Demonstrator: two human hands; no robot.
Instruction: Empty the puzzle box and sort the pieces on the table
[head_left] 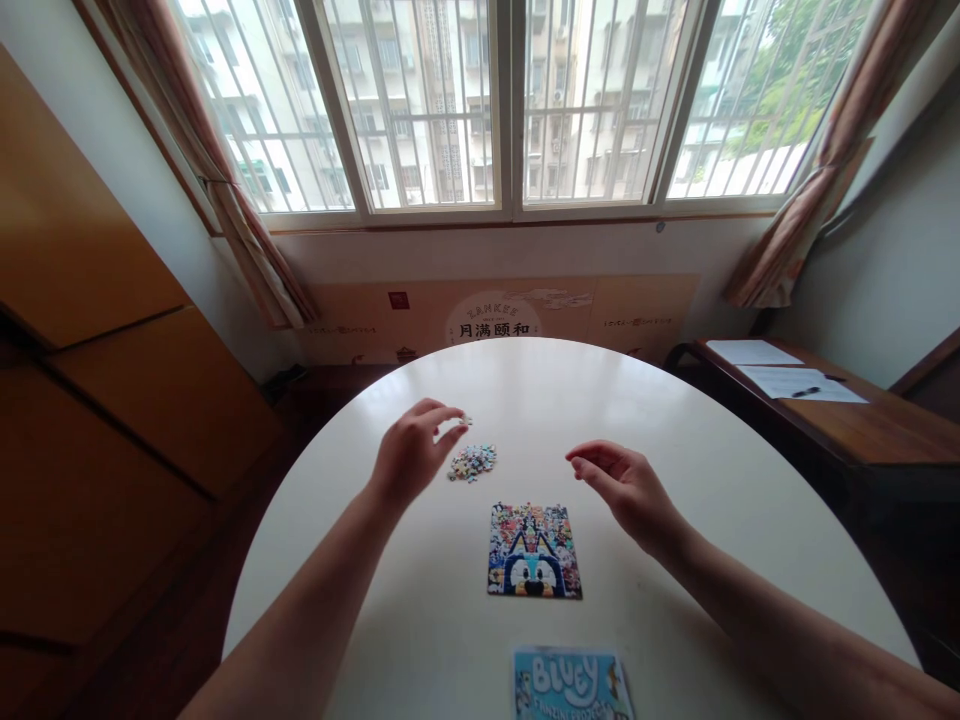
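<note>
A partly assembled jigsaw puzzle (534,552) lies flat on the white round table (660,610). Its picture has a blue dog's face below a crowd of small colourful figures, and its far edge is uneven. Beyond it is a small pile of loose puzzle pieces (472,463). My left hand (412,450) is above and left of the pile, thumb and forefinger closed on a small pale puzzle piece (466,420). To the right, my right hand (626,490) hovers beyond the puzzle's far right corner, fingers curled and thumb pressed close to them. Whatever they may hold is hidden.
Nearest me lies a blue Bluey packet (570,685). A wooden side table (847,425) at the right carries paper sheets (802,383) and a pen. Wooden cabinets (97,420) stand on the left. Barred windows (435,110) and a printed panel (570,310) are behind the table.
</note>
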